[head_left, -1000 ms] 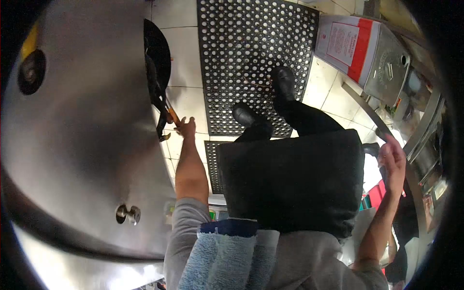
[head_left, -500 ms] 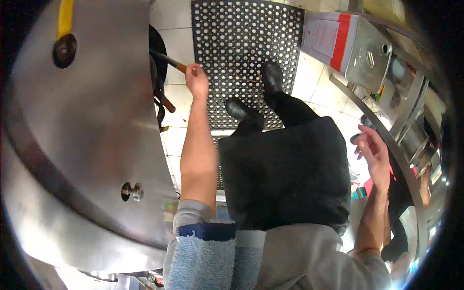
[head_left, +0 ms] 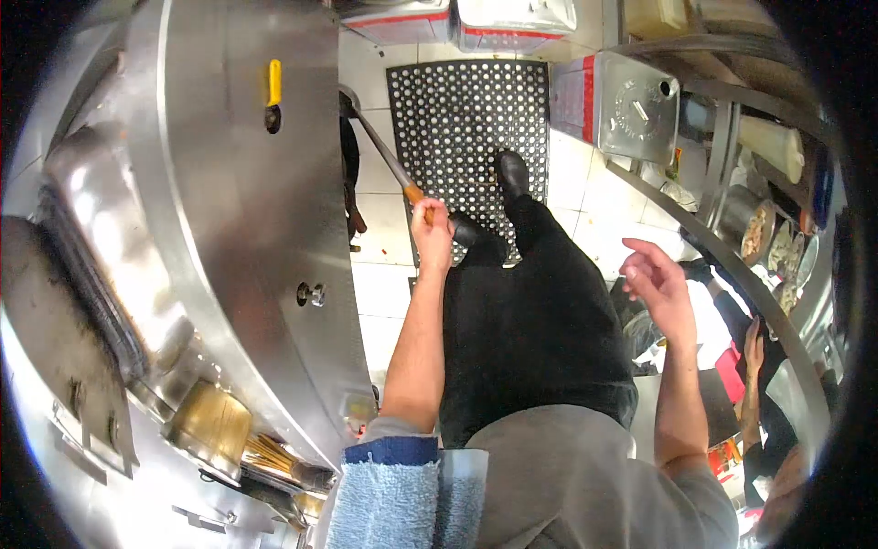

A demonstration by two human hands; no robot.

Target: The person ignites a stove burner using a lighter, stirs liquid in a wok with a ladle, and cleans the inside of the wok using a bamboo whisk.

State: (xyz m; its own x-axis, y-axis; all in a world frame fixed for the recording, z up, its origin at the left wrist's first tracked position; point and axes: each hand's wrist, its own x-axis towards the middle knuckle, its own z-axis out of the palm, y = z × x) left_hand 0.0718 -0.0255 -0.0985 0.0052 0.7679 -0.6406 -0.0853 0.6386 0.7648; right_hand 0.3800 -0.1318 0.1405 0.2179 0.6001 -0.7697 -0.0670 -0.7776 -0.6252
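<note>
1. my left hand clamps the tool by its wooden grip; my right hand is apart, open, unloaded.
2. the tool slants from beside the steel panel over the mat.
3. it is likely stiff, end-heavy; grasp wood, not metal.

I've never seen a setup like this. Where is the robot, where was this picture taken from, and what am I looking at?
There is no robot: a person wears a camera on their head, looking forward and down at their own two hands. Their left hand holds a metal-shafted tool by its wooden handle; what its far end is, I cannot tell. Their right hand has its fingers loosely curled, with nothing visible in it. A black perforated mat lies on the tiled floor, under their shoes. At left is a steel unit with a yellow handle; at right, a metal tin and another person's arm.
</note>
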